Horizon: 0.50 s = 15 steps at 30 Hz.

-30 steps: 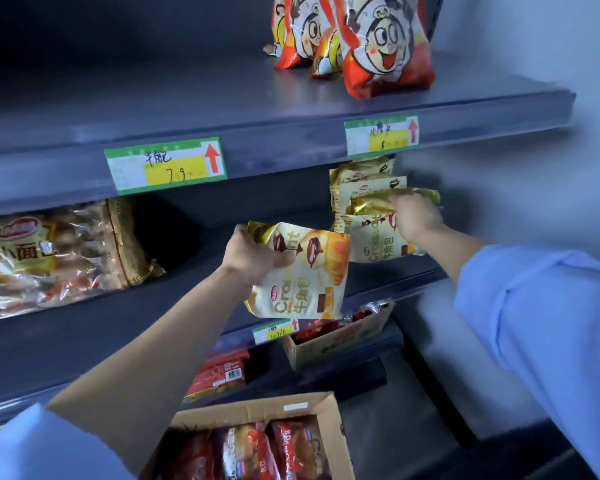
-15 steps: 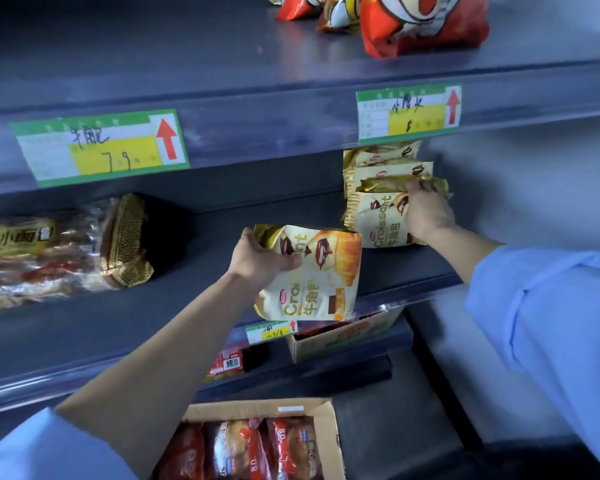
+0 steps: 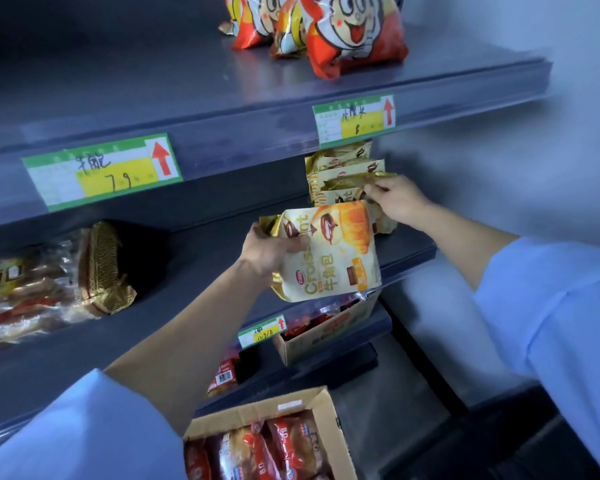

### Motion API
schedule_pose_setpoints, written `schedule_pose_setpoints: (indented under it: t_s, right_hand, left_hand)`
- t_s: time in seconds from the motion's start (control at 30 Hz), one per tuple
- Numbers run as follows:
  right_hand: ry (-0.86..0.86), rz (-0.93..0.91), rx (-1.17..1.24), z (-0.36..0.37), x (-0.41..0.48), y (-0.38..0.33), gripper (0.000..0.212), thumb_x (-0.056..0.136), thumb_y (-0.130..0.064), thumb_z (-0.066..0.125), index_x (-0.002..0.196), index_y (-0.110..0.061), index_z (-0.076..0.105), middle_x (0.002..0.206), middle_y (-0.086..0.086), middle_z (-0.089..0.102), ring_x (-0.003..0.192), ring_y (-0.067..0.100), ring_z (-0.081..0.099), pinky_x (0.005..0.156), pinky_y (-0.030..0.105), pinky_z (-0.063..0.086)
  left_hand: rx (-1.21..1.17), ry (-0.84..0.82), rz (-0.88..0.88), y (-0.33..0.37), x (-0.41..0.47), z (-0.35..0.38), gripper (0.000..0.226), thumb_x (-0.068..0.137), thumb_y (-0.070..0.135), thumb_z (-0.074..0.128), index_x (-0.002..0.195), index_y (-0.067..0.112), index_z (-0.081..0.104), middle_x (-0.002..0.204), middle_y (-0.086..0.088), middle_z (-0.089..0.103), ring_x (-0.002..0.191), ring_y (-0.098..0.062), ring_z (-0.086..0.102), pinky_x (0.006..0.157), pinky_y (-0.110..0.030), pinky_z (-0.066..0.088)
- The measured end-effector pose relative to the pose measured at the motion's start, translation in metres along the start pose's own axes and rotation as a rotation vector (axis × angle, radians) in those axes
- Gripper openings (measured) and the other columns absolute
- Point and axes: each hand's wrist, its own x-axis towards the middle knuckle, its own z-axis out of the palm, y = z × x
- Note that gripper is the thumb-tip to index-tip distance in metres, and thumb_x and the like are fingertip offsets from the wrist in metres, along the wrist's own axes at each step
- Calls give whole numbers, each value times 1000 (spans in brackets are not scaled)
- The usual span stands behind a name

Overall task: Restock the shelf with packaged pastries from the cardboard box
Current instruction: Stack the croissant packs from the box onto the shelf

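My left hand [image 3: 271, 249] grips a gold and white croissant packet [image 3: 336, 251] by its left edge, held upright just in front of the middle shelf [image 3: 201, 251]. My right hand [image 3: 397, 200] pinches the top of the front packet in a standing row of croissant packets [image 3: 343, 171] at the shelf's right end. The held packet partly covers the bottom of that row. An open cardboard box [image 3: 323, 410] with red pastry packets sits below, at the bottom of the view.
Clear-wrapped bread bags [image 3: 45, 285] lie at the left of the middle shelf. Orange cartoon snack bags [image 3: 329, 32] stand on the top shelf. A small carton [image 3: 326, 334] and red packets sit on the lower shelf. A grey wall is to the right.
My left hand has carried its croissant packet right and up toward the row. My right hand has shifted from the front packet's side to its top edge.
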Motion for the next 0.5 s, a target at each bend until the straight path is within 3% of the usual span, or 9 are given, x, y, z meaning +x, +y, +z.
schedule_pose_setpoints:
  t_s: [0.1,0.2,0.23,0.3,0.4,0.5]
  right_hand:
    - [-33,77,163,-15,-7,6,40,93,-45,52,114,-15,68,115,4,67,106,22,61,98,35,48]
    - [-171,154,216,-25,-14,11,73,71,-69,61,129,-24,57,128,0,61,119,22,56,103,41,45]
    - [-226,176,217,-27,-13,15,80,69,-68,65,135,-25,50,135,0,56,125,22,52,104,41,43]
    - [-317,204,211,-30,-11,21,78,76,-47,72,143,-29,37,142,0,48,130,22,45,101,38,38]
    - [-360,219,202,-30,-2,33,97,74,-23,80,150,-32,19,142,-1,47,128,22,47,102,37,39]
    - [-262,188,212,-28,11,44,101,70,-14,82,150,-28,21,137,1,53,123,20,52,107,37,42]
  left_hand:
    - [-9,-15,16,-2,4,15,59,66,-7,80,113,6,46,108,-15,67,89,-30,68,81,-51,56]
    - [-9,-16,42,-7,14,33,52,67,-8,79,101,13,45,107,-12,64,95,-32,66,83,-48,55]
    - [-14,-17,50,-8,17,40,50,68,-9,78,97,15,45,103,-10,63,93,-30,65,81,-45,55]
    - [-43,-30,70,-14,24,53,50,71,-11,75,99,15,43,97,-6,61,91,-28,63,80,-43,55]
    - [-62,-60,112,-20,37,72,52,74,-14,71,106,12,39,94,-5,60,94,-29,61,87,-50,54]
    - [-66,-84,142,-25,53,86,51,77,-16,66,107,12,37,94,-3,58,96,-27,59,88,-50,54]
